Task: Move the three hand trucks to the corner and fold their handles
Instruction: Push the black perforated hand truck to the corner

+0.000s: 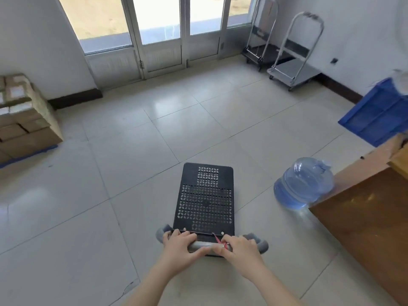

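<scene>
Head view: our left hand and right hand both grip the grey handle of the black perforated hand truck on the tiled floor; its long axis points away from us toward the glazed doors; two further hand trucks, one dark and one grey, stand in the far right corner, handles upright.

A bare storeroom: tiled floor, stacked cardboard boxes, parked hand trucks, blue crate.

Both hands, left and right, reach forward, fingers curled closed, side by side.
</scene>
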A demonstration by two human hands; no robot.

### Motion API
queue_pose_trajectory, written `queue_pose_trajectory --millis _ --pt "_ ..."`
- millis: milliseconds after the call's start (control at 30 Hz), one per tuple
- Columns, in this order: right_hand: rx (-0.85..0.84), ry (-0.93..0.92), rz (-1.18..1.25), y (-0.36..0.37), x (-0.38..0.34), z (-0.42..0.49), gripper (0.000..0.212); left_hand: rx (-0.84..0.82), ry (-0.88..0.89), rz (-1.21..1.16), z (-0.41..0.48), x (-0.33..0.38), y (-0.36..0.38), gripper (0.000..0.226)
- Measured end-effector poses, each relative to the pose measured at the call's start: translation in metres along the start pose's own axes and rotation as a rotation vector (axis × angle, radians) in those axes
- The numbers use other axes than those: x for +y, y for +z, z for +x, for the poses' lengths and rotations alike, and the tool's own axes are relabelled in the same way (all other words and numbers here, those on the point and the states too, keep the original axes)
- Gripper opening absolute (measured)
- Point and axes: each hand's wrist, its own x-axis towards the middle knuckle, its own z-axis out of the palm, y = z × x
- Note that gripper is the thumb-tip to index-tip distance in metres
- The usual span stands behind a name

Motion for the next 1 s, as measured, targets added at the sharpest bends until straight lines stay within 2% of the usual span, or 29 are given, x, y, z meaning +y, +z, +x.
queue_pose_trajectory --millis 67,200,333,433,567,767,867,1000 --pt "0.019 0.033 0.019 -0.013 0.004 0.032 0.086 -0.022 0.029 0.027 0.041 -0.002 -0.016 0.079" --pt "0.058 0.092 0.026 -0.053 0.018 0.102 0.059 -0.034 0.107 0.043 0.13 0.004 -0.044 0.085" --pt "0.107 0.151 0.051 -0.096 0.033 0.176 0.069 -0.068 0.172 0.035 0.231 0.009 -0.072 0.077" --pt "0.144 0.18 0.069 -0.131 0.047 0.232 0.087 -0.116 0.199 0.045 0.305 0.016 -0.095 0.067" --pt "0.13 0.219 0.102 -0.173 0.06 0.302 0.066 -0.128 0.238 0.062 0.395 0.018 -0.12 0.075" --pt "0.173 0.256 0.109 -0.236 0.083 0.392 0.09 -0.167 0.282 0.028 0.511 0.038 -0.154 0.084" --pt "0.156 0.291 0.132 -0.269 0.102 0.441 0.092 -0.192 0.323 0.051 0.579 0.048 -0.168 0.077" --pt "0.176 0.347 0.159 -0.309 0.128 0.506 0.089 -0.231 0.378 0.064 0.667 0.063 -0.184 0.078"
